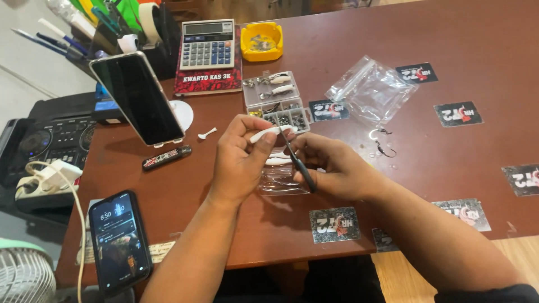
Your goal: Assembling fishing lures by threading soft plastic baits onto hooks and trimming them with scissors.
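Nearest the camera, at about 8 o'clock, a dark phone (119,242) with its screen lit lies flat at the near edge of the brown counter (438,33). Small black cards (334,224) lie scattered along the near edge and out toward 3 o'clock.

In the middle, the two hands meet above the counter. The left hand (240,163) is closed in a pinch, thumb and fingers holding a white soft lure (268,132) that sticks out toward 1 o'clock. The right hand (332,166) is curled shut around a thin black tool (298,163), whose tip touches the lure where the two hands come together. Just under the hands lies a small clear bag (282,182) with more white pieces on it.

At 9 o'clock of the hands a black pen-shaped stick (166,157) lies beside a second phone (138,100), which stands tilted on a white stand with its screen dark. At 3 o'clock two small hooks (383,141) lie bare on the counter.

Just beyond the hands, at 12 o'clock, stands an open clear compartment box (275,100) holding small metal parts and white lures. At 2 o'clock lies a larger crumpled clear bag (371,89). Farther off are a grey calculator (208,44) on a red book and a yellow ashtray (261,40), with a pen holder (101,33) at 10 o'clock.
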